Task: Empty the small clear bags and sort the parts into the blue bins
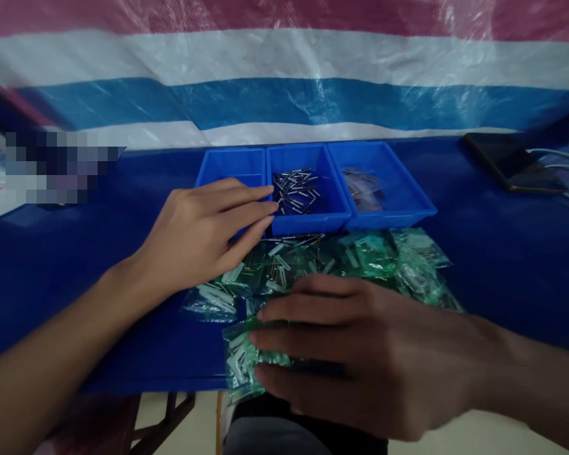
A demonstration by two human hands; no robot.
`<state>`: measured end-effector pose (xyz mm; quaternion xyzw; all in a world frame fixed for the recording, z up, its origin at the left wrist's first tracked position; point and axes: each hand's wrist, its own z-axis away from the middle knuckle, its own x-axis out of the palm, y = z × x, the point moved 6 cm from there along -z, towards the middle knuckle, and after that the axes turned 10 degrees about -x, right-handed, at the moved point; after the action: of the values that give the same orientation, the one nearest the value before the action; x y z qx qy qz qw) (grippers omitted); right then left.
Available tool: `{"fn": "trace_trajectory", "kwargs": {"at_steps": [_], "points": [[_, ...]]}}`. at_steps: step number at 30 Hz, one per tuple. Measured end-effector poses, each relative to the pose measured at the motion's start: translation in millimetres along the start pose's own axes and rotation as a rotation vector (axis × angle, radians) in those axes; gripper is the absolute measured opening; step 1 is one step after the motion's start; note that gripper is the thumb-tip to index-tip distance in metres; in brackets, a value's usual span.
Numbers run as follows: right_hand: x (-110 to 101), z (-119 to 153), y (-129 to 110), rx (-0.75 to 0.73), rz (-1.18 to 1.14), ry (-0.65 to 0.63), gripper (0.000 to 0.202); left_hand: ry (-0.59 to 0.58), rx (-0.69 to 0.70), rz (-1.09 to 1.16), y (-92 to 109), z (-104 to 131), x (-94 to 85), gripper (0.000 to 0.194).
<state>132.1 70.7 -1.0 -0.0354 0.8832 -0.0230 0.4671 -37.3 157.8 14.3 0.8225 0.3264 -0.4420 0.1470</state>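
Note:
My left hand reaches over the left bin, fingers stretched out, its tips at the near left rim of the middle blue bin. Inside that bin lies a pile of thin metal pins. My right hand is spread over a clear and green plastic bag at the table's front edge; its fingertips overlap the bag, and I cannot tell whether they press on it. White sticks and other small parts show in the bag. More such bags lie in front of the bins.
The left blue bin and the right blue bin, with small clear bags in it, flank the middle one. A dark phone and white cable lie at right. Striped sheeting hangs behind the blue table.

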Motion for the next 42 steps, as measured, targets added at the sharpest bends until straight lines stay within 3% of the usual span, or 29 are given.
{"fn": "trace_trajectory", "kwargs": {"at_steps": [3, 6, 8, 12, 15, 18, 24, 28, 32, 34, 37, 42], "points": [[14, 1, -6, -0.031, 0.098, -0.095, 0.013, -0.003, 0.020, -0.005, 1, 1, 0.5, 0.025], [14, 0, -6, -0.003, 0.150, -0.116, 0.024, -0.008, 0.017, -0.011, 1, 1, 0.6, 0.027], [6, -1, -3, 0.019, 0.125, -0.061, 0.030, -0.005, 0.018, -0.007, 1, 2, 0.3, 0.027], [-25, 6, 17, 0.092, 0.244, 0.096, 0.022, -0.008, 0.034, -0.002, 0, 2, 0.4, 0.027], [-32, 15, 34, 0.120, 0.483, -0.068, 0.026, 0.001, 0.057, -0.011, 0, 2, 0.3, 0.027], [-24, 18, 41, 0.066, 0.620, -0.211, 0.030, 0.007, 0.059, -0.033, 0, 1, 0.1, 0.027], [-8, 10, 44, -0.007, 0.734, -0.261, 0.035, 0.073, 0.123, -0.050, 5, -2, -3.6, 0.022], [-21, 12, 44, 0.029, 0.565, -0.174, 0.032, 0.052, 0.097, -0.062, 3, -2, -1.0, 0.025], [-49, 17, 42, 0.230, 0.312, 0.100, 0.017, -0.001, 0.064, -0.051, 1, 1, 2.1, 0.029], [-56, 19, 42, 0.321, 0.267, 0.161, 0.013, -0.019, 0.043, -0.056, -1, 2, 2.6, 0.030], [-59, 20, 47, 0.427, 0.169, 0.203, 0.016, -0.004, 0.070, -0.047, 0, 2, 0.8, 0.027], [-52, 29, 67, 0.670, -0.262, 0.380, 0.018, 0.000, 0.048, -0.017, 0, 0, 0.6, 0.026]]}}
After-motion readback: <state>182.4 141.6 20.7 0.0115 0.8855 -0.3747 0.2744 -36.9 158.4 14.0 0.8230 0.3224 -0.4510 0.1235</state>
